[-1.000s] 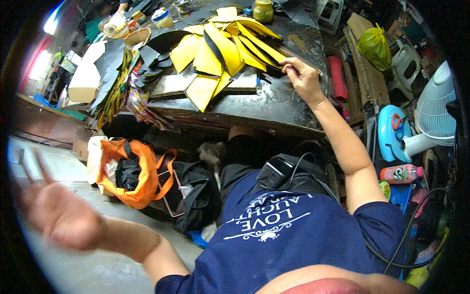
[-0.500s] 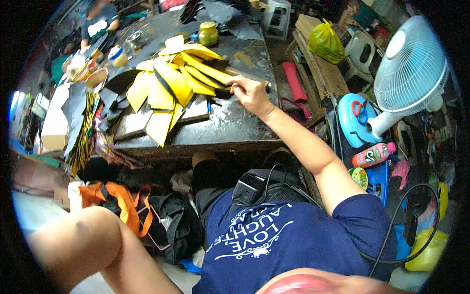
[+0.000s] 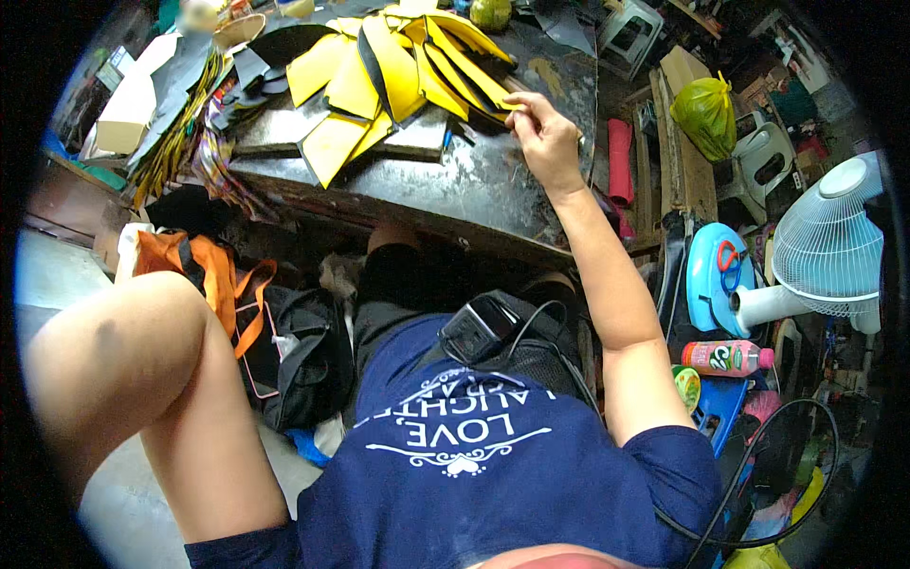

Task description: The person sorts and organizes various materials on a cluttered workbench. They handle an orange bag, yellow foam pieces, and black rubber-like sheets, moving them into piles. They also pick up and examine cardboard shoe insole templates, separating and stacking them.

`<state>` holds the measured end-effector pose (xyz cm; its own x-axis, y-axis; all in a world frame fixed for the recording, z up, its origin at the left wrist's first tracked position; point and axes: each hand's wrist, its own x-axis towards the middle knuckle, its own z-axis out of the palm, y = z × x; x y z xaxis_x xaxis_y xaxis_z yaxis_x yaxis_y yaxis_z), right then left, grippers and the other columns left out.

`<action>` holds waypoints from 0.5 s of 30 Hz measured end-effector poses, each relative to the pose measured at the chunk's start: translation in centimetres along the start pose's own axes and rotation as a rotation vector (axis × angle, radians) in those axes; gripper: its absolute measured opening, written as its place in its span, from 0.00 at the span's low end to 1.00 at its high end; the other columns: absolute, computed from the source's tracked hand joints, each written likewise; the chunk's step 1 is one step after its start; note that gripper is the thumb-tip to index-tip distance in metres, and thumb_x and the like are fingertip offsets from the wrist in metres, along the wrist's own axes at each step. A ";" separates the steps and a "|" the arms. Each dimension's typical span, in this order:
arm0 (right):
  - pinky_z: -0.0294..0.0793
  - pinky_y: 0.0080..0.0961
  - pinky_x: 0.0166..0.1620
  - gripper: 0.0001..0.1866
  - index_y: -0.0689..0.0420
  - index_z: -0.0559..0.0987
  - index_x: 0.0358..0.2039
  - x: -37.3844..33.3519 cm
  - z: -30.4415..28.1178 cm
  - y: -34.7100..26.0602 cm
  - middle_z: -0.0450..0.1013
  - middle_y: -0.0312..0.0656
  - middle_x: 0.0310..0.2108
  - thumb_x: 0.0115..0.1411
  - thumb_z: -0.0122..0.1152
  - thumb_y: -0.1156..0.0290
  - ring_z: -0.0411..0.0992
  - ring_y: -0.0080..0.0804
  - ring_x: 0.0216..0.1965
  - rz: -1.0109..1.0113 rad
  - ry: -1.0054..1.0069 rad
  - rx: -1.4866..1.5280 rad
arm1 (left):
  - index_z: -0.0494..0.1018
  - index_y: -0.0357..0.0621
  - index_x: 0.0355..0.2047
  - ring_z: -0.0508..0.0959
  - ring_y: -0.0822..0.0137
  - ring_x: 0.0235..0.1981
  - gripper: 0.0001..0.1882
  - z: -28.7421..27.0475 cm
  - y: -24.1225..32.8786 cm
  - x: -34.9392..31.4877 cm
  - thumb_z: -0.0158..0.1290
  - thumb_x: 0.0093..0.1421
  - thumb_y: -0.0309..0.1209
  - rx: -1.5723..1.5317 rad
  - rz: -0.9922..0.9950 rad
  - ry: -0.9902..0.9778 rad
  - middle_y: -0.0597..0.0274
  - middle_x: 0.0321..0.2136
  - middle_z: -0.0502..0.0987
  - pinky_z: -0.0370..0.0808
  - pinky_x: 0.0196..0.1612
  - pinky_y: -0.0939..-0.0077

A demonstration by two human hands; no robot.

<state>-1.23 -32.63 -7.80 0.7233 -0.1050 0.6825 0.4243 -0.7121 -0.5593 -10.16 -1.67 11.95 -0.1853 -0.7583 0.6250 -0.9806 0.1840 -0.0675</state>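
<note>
My right hand [image 3: 547, 142] is closed in a pinch at the pointed end of a flat yellow piece [image 3: 482, 87] with dark edges. That piece lies at the right of an overlapping fan of similar yellow pieces [image 3: 391, 71], which look like cut sheet material. Part of the fan rests on a pale slab [image 3: 422, 142] on the dark worktable [image 3: 502, 194]. A small blue object [image 3: 447, 138] sits by the slab's right end. Of my left arm, only the bent elbow and upper arm show at lower left; the hand is out of view.
Dark strips [image 3: 180, 128] hang at the table's left edge. On the right are a fan [image 3: 825, 242], a pink bottle [image 3: 725, 357], red-handled scissors [image 3: 727, 261] and a yellow-green bag [image 3: 703, 119]. An orange bag [image 3: 204, 270] and a black bag [image 3: 303, 351] lie lower left.
The view has shifted, so the table sits higher in the picture and the worn shirt shows more. My right hand stays at the yellow piece's tip, and the pile looks unchanged.
</note>
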 end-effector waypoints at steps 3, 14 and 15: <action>0.72 0.24 0.29 0.10 0.55 0.80 0.37 0.5 0.0 -0.5 0.76 0.43 0.24 0.54 0.56 0.77 0.74 0.30 0.22 0.034 0.016 0.098 | 0.68 0.41 0.52 0.69 0.52 0.42 0.26 -0.7 -0.6 0.7 0.56 0.56 0.40 0.014 0.040 0.044 0.52 0.42 0.71 0.66 0.46 0.54; 0.67 0.38 0.55 0.19 0.50 0.77 0.46 1.1 -3.0 0.3 0.70 0.42 0.50 0.51 0.62 0.68 0.66 0.45 0.52 -0.152 -0.189 -0.513 | 0.71 0.43 0.50 0.74 0.53 0.35 0.25 1.9 -9.2 -4.2 0.59 0.53 0.39 0.501 -0.549 0.877 0.53 0.36 0.75 0.71 0.40 0.57; 0.67 0.39 0.55 0.19 0.50 0.77 0.46 1.0 -3.2 0.8 0.69 0.42 0.50 0.51 0.61 0.68 0.66 0.45 0.52 -0.133 -0.224 -0.597 | 0.71 0.43 0.50 0.74 0.53 0.35 0.25 4.4 -11.4 -4.2 0.60 0.52 0.39 0.490 -0.666 0.814 0.53 0.35 0.75 0.71 0.39 0.57</action>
<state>-1.88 -35.53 -6.10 0.8088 0.1121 0.5773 0.1891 -0.9791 -0.0748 1.54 -3.31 6.65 0.2980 0.0457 0.9535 -0.8213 -0.4967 0.2805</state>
